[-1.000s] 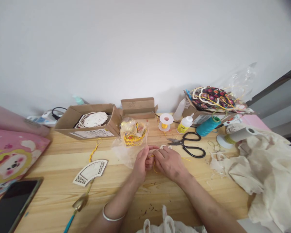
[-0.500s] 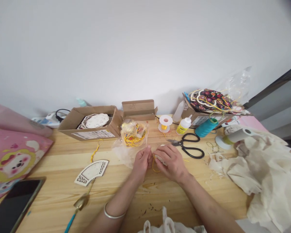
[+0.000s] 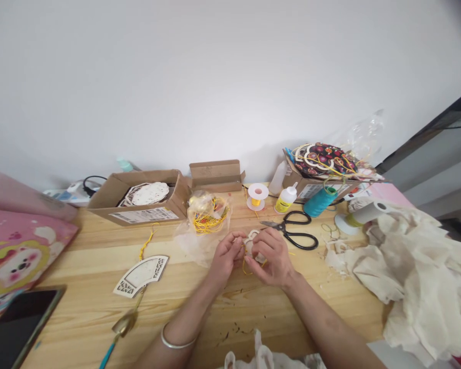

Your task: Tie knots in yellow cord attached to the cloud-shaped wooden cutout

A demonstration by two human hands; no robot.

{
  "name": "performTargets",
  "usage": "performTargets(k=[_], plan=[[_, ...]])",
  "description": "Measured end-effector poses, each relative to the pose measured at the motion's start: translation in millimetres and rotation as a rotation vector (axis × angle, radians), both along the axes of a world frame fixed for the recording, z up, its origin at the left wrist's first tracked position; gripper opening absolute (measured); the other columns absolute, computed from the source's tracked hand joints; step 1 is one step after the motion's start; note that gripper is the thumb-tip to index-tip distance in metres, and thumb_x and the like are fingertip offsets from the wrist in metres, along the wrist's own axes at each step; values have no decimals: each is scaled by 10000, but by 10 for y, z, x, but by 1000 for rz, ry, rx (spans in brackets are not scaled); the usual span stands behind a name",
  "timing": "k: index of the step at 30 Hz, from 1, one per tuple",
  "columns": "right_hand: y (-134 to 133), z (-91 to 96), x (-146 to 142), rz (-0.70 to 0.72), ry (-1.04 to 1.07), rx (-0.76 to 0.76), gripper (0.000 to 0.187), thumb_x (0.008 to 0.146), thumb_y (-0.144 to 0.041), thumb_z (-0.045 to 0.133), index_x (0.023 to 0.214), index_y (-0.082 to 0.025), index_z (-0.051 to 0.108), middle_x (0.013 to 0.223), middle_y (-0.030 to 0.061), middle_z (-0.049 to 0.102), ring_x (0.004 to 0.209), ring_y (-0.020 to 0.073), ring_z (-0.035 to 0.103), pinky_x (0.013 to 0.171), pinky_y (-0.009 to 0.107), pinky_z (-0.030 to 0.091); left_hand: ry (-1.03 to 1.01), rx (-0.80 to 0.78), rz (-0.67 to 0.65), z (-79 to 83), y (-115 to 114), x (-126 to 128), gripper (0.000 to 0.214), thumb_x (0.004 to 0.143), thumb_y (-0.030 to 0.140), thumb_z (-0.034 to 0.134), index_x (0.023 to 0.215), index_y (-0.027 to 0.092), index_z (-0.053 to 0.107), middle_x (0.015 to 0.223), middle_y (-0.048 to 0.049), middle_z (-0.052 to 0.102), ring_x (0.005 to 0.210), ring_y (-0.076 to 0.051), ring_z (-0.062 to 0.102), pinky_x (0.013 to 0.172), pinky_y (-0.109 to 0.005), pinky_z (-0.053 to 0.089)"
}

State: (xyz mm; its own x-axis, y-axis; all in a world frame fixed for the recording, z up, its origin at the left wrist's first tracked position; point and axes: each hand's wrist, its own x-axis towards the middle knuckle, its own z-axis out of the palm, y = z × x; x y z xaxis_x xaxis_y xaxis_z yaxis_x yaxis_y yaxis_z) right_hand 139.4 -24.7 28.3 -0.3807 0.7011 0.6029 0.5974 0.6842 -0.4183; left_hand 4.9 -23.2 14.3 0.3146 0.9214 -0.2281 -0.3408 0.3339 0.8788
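Observation:
A pale, scallop-edged wooden piece point(image 3: 249, 242) is between my two hands, partly covered by the right one. Yellow cord point(image 3: 246, 266) loops below its left edge, and a loose end shows to the right of my right hand. With thumb and fingertips closed, my left hand point(image 3: 228, 256) pinches the cord at the piece's left side; the exact grip is partly hidden. The curled fingers of my right hand point(image 3: 271, 255) hold the wooden piece from the right. Black-handled scissors point(image 3: 292, 231) lie open just beyond that hand.
Behind the hands are a plastic bag of yellow cords point(image 3: 209, 215), a yellow thread spool point(image 3: 257, 197) and a glue bottle point(image 3: 285, 200). A fan-shaped wooden pendant point(image 3: 140, 277) lies left. Crumpled cream cloth point(image 3: 418, 277) covers the right side. Cardboard boxes point(image 3: 146, 215) stand along the wall.
My right fingers have lifted and shifted, so more of the wooden piece shows between my hands. The view has moved slightly, with the table things appearing a little further left.

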Motion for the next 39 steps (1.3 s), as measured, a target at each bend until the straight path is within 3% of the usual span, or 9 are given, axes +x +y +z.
performTargets(k=[4,9,16,21,26,29,33,39], plan=[[-17,-11,20,-1,-73,115,264,690,-204,471,444,-161,385,483,-13,413,551,112,359,538,269,254,134,45,29,-9,-3,10,335,714,439,434,556,146,399,447,70,234,402,-46,185,401,-180,147],[-22,-33,25,45,-178,168,285,700,-175,443,426,-152,371,466,-20,377,526,102,316,516,270,210,173,77,98,-77,-9,-1,446,705,493,400,430,161,286,407,60,227,401,-57,204,406,-201,174],[-9,-78,16,106,-269,215,236,687,-167,425,452,-162,410,464,-15,389,518,106,316,502,274,198,148,143,-22,77,-40,9,285,650,402,532,632,152,394,504,64,319,438,-44,265,424,-179,197],[-12,-94,1,139,-299,149,178,700,-200,411,539,-172,480,537,2,469,578,116,395,520,270,231,75,44,-185,190,-74,67,354,581,367,605,775,176,378,585,48,430,498,-69,404,465,-181,296],[-24,-99,-26,161,-293,98,166,703,-227,432,554,-164,470,539,3,489,632,124,434,544,268,252,9,-4,-261,208,-76,61,351,568,274,631,811,169,400,687,13,498,632,-108,488,567,-216,360],[-24,-109,-30,170,-272,74,154,694,-228,435,559,-162,469,551,1,503,615,115,431,545,267,251,-48,-33,-281,188,-68,28,338,575,238,622,827,171,407,690,14,502,639,-108,492,580,-221,363],[-22,-111,-21,180,-275,156,150,690,-200,432,551,-170,478,543,-6,503,582,115,403,538,273,233,-138,-59,-285,120,-58,-27,337,573,171,601,849,184,408,670,25,478,587,-88,468,535,-201,347],[-28,-87,-18,151,-276,213,207,690,-160,439,483,-163,426,500,-17,450,545,107,350,523,271,214,-212,-134,-237,113,-53,-72,223,631,182,516,840,173,436,571,47,380,441,-31,314,411,-146,207]])
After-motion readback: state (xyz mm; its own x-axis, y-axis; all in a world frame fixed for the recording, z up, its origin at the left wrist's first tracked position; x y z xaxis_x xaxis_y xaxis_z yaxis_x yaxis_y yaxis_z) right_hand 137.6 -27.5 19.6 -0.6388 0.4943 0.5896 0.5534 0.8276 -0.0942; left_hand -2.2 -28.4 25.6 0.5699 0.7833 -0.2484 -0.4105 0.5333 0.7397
